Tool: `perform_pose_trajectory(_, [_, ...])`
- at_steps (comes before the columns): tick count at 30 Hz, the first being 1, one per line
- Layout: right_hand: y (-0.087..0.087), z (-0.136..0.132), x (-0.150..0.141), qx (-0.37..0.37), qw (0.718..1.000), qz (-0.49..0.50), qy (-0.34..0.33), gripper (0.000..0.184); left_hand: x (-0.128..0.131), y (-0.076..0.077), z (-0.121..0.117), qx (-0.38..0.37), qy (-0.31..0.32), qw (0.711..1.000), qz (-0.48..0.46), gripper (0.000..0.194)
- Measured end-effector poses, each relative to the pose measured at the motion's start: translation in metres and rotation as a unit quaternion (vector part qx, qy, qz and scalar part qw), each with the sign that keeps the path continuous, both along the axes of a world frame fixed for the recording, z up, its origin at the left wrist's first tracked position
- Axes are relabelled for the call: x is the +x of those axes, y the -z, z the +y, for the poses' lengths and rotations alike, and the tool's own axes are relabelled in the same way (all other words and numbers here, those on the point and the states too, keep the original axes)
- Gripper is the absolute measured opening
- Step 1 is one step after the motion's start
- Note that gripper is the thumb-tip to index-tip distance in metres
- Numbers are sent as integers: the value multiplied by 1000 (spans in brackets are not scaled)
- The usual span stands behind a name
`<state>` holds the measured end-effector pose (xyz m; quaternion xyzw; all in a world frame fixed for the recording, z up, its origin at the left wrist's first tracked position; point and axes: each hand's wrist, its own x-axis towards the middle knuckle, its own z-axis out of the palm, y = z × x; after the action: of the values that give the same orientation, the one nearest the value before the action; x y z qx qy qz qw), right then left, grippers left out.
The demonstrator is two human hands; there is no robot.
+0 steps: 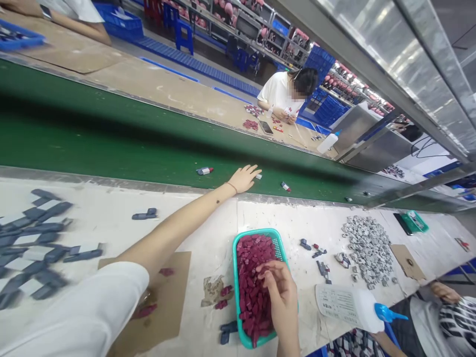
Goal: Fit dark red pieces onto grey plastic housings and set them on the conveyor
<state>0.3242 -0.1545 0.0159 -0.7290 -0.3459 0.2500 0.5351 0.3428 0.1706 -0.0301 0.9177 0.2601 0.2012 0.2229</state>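
Observation:
My left hand (pixel 244 177) reaches out over the edge of the green conveyor belt (pixel 111 144), fingers spread, right beside a small white piece (pixel 258 176) on the belt. My right hand (pixel 279 286) dips into a teal basket (pixel 238 248) filled with dark red plastic pieces (pixel 251 258), fingertips pinched among them; whether it holds one I cannot tell. A small red-and-white assembled part (pixel 204 171) lies on the belt left of my left hand, and another (pixel 285 186) lies to its right.
Dark blue-grey parts (pixel 33 243) are spread at the left, a heap of grey pieces (pixel 366 245) at the right. A white glue bottle with a blue cap (pixel 353 307) lies near the front. A cardboard sheet (pixel 167 302) sits before me. A person works across the belt (pixel 282 94).

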Motion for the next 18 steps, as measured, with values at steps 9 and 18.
perform_pose_trajectory(9, [9,1,-23,109,973,176,102,32,32,1,-16,-186,3,980,-74,31])
perform_pose_trajectory(18, [6,24,-67,68,984,153,52,32,-110,-29,-52,-476,34,856,-201,26])
